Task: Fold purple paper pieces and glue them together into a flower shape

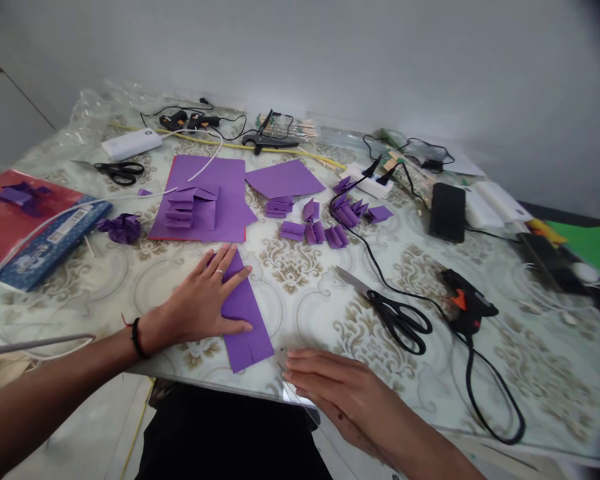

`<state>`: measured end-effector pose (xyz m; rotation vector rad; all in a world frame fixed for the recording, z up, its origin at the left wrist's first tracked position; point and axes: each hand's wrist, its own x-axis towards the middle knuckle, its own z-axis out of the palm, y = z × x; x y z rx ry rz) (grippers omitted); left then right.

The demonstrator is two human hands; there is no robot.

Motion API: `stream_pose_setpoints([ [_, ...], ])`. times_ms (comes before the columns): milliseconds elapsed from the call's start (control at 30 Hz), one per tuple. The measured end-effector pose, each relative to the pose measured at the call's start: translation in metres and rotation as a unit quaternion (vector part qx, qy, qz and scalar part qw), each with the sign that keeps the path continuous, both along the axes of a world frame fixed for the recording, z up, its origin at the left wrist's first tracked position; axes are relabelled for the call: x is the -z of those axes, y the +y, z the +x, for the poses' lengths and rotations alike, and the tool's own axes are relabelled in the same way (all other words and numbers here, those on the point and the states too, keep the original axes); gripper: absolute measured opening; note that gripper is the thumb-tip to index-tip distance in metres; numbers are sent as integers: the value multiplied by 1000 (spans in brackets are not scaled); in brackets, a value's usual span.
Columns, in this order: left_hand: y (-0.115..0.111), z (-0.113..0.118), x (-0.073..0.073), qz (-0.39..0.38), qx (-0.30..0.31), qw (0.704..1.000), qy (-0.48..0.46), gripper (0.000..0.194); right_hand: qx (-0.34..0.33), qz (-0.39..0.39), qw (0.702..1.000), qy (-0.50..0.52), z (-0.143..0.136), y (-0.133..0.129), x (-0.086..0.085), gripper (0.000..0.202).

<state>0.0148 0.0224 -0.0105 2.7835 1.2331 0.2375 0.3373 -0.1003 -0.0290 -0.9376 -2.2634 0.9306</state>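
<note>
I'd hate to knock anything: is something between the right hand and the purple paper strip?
Nothing visible: only a little tabletop separates the right hand from the near end of the strip. The left hand covers its far part.

Moderate, diffuse light, slightly dim and cool; source out of view. Grey wall (300,60) flatly lit, top right corner falling to black. Pale sheen over glossy surface (305,313), small white glare at near edge beside right hand (340,390). Shadows soft, faint. Black clothing (230,433) nearly without detail. Wide-angle stretch toward sides. Center fairly clear, purple strip (247,317) edges readable; far right cables (555,300) soft, smeared.
</note>
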Motion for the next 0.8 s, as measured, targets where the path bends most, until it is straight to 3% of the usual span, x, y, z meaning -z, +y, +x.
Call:
stream_pose_setpoints([
  [100, 0, 0, 0, -9, -3, 1000, -10, 110, -6, -25, 1000, 13, 5, -6, -6, 57],
  [200, -3, 2, -1, -16, 4, 1000, -22, 108, 2, -61, 998, 19, 6, -9, -12, 48],
  [367, -14, 5, -2, -38, 76, 996, -19, 80, 40, -101, 994, 10, -5, 5, -26, 37],
  [567, -19, 10, -1, -29, 77, 997, -3, 107, -44, 15, 999, 6, -27, 33, -19, 42],
  [800, -20, 12, -1, -29, 73, 997, 9, 113, -46, 28, 998, -15, -27, 32, -21, 43],
])
